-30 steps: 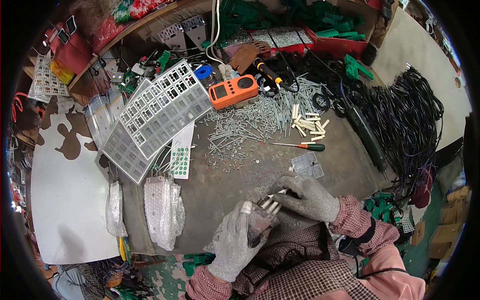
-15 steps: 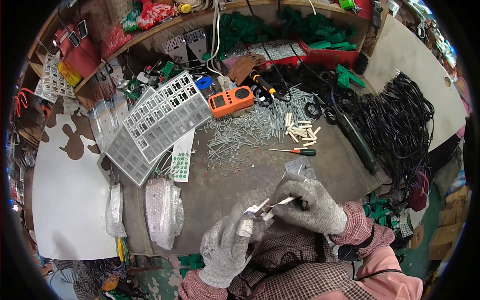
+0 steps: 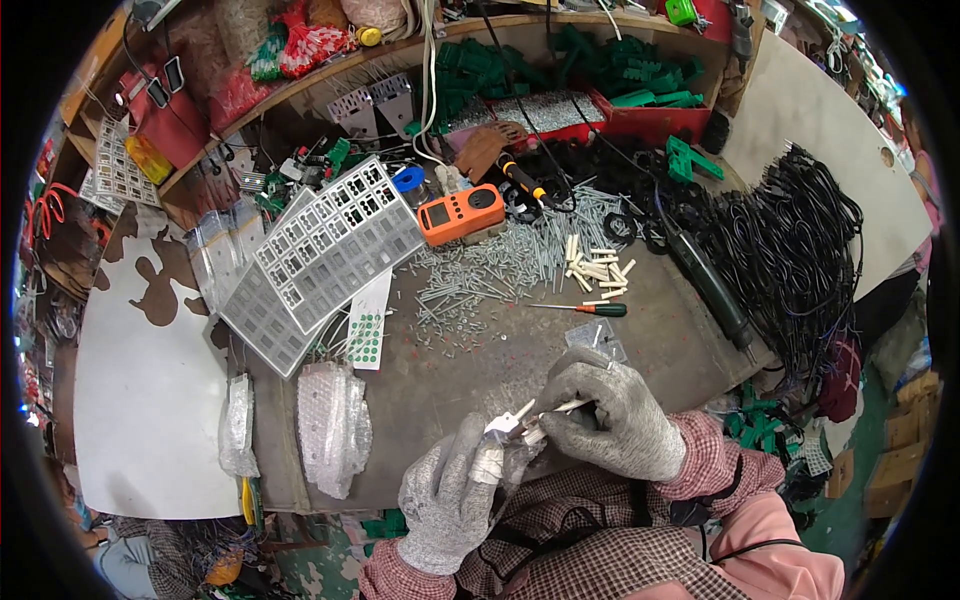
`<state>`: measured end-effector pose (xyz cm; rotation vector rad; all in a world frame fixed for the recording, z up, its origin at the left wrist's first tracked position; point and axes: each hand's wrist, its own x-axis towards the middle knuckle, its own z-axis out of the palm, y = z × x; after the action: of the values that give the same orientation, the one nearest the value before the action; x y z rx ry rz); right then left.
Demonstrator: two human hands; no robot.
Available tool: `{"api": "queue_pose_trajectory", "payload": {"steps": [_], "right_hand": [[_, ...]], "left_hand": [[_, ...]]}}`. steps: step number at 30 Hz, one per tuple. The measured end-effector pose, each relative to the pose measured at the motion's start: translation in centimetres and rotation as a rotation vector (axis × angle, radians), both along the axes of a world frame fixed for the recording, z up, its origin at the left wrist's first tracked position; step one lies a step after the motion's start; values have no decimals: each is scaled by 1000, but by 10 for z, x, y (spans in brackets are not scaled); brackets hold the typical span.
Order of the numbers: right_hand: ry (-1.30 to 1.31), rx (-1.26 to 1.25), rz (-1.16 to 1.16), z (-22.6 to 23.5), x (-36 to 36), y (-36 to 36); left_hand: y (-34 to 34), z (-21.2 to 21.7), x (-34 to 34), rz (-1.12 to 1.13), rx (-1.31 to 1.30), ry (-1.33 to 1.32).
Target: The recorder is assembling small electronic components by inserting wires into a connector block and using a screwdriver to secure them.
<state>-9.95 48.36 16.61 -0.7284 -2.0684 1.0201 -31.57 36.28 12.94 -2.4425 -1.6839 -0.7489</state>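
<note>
Both my hands wear grey knit gloves and meet low in front of me, over the checked apron. My left hand [image 3: 445, 495], with white tape around one finger, is closed on a small white plastic part [image 3: 502, 424] with a prong sticking up. Opposite it, my right hand [image 3: 612, 418] pinches a thin white piece [image 3: 570, 406] against the same spot. Something small and dark lies between the two, mostly hidden by fingers. Just beyond my right hand is a clear plastic bag [image 3: 597, 338]. A green-handled screwdriver [image 3: 605, 310] lies farther off.
Loose screws [image 3: 470, 290] spread over the mid-table beside white sleeves [image 3: 598, 268]. An orange meter [image 3: 462, 214] and grey part trays [image 3: 335, 245] stand behind. Bundled black cables [image 3: 790, 240] and a dark power screwdriver [image 3: 712, 290] lie right; bubble-wrapped packs [image 3: 333, 430] lie left.
My right hand has shifted slightly left and tilted, so less of the thin white piece shows. The left hand keeps its hold. The whole view has moved a little.
</note>
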Motion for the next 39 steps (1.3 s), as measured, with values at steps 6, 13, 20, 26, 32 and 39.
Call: {"api": "queue_pose_trajectory", "payload": {"steps": [6, 13, 20, 26, 32, 39], "right_hand": [[-3, 118, -27, 1, -8, 3], [-256, -13, 94, -45, -66, 94], [-227, 316, -192, -83, -99, 169], [-165, 144, -273, -55, -82, 157], [-300, 260, -109, -89, -89, 143], [-146, 29, 64, -91, -69, 108]], "left_hand": [[10, 5, -1, 66, 14, -21], [65, -32, -32, 275, -78, -228], [94, -69, -61, 475, -179, -325], [74, -28, -74, 577, -191, -96], [40, -33, -151, 762, -270, -316], [32, -24, -129, 770, 121, -363]]}}
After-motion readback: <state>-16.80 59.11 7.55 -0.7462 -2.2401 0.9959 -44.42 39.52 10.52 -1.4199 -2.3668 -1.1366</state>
